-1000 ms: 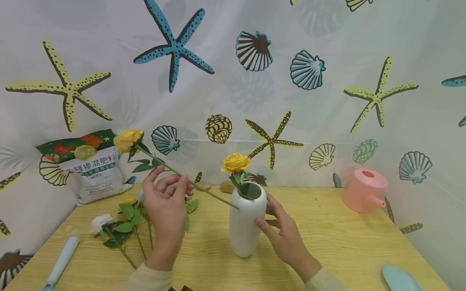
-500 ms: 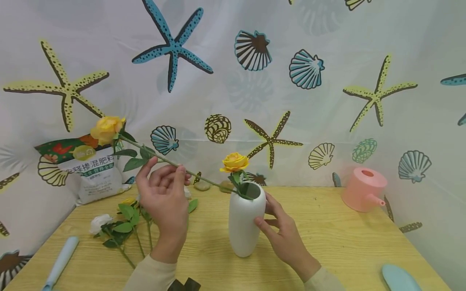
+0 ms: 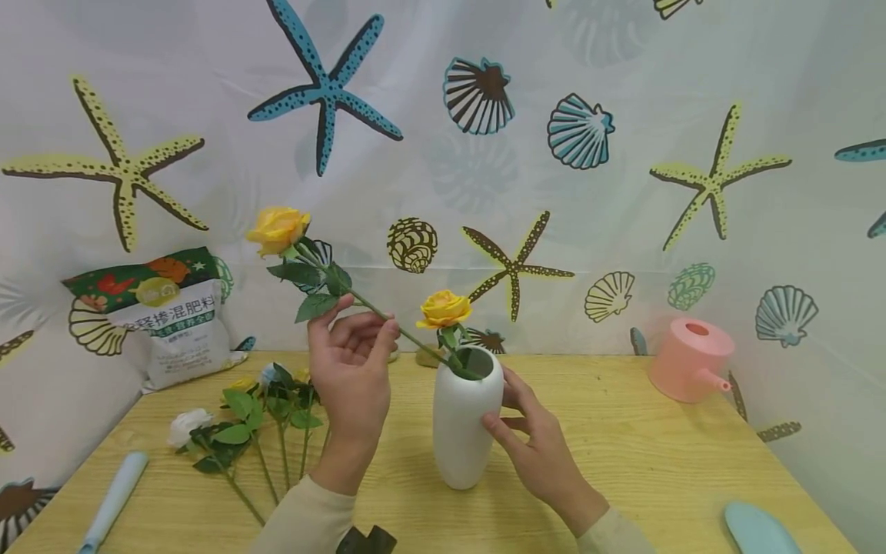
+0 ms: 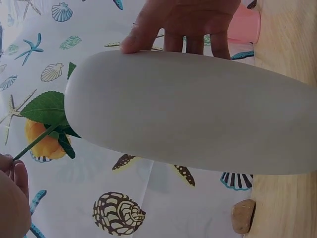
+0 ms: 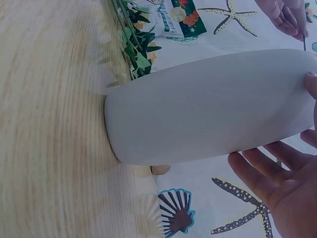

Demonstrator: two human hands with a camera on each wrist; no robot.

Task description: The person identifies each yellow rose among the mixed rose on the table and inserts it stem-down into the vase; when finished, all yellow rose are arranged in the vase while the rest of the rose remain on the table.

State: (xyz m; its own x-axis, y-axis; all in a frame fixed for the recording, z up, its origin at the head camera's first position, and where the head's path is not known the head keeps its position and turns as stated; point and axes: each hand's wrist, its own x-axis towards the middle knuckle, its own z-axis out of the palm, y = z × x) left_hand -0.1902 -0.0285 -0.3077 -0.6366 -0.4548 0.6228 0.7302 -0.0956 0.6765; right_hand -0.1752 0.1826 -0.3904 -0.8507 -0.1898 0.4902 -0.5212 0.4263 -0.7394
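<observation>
In the head view my left hand pinches the green stem of a yellow rose, bloom up and tilted left. Its lower end reaches the mouth of a white vase. How deep it goes inside is hidden. Another yellow rose stands in that vase, its bloom just above the rim. My right hand holds the upright vase from its right side, thumb in front. The right wrist view shows the fingers of that right hand against the vase wall.
Several flowers lie on the wooden table at left, among them a white rose and a blue one. Behind them leans a fertilizer bag. A pink watering can stands at back right. A light-blue handle lies front left.
The rose in my left hand first swung left and up, then moved right. Its stem end went from in front of the vase to the vase's mouth. My right hand stayed on the vase.
</observation>
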